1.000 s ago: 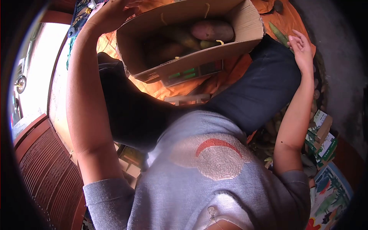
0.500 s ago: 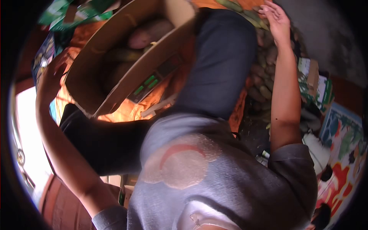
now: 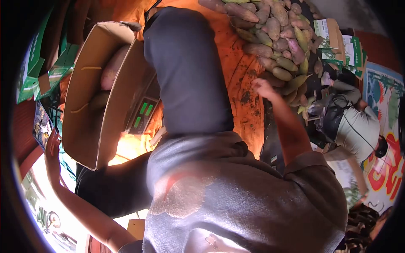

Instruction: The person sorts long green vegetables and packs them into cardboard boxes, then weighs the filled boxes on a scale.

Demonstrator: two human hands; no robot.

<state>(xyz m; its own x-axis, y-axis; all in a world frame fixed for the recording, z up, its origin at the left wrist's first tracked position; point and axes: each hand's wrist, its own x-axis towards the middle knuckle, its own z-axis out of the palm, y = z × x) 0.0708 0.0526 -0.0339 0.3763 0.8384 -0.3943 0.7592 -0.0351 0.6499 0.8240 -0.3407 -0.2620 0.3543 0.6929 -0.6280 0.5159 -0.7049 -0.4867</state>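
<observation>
My left hand (image 3: 52, 149) is held near the left side of an open cardboard box (image 3: 82, 126), fingers stretched out and nothing in them. Inside the box lie a large reddish tuber (image 3: 113, 71) and a greenish-brown one (image 3: 99, 99); the box's depth is shadowed. Beside the box's right wall, a scale (image 3: 138, 126) shows green lit digits. On the other side of my knee, my right hand (image 3: 265, 88) hovers at the near edge of a heap of sweet potatoes (image 3: 274, 29). Its fingers look loosely bent and apart, with nothing visible in them.
An orange sheet (image 3: 247, 109) lies under the heap. Green-and-white cartons (image 3: 50, 71) stand at the left, and more cartons (image 3: 354, 52) at the right. Another person (image 3: 358, 130) bends down at the right, by a colourful printed panel (image 3: 386, 126).
The view has turned, bringing the heap and the other person into fuller sight. My right hand has drawn back toward me from the heap's far side. My left hand has lowered along the box.
</observation>
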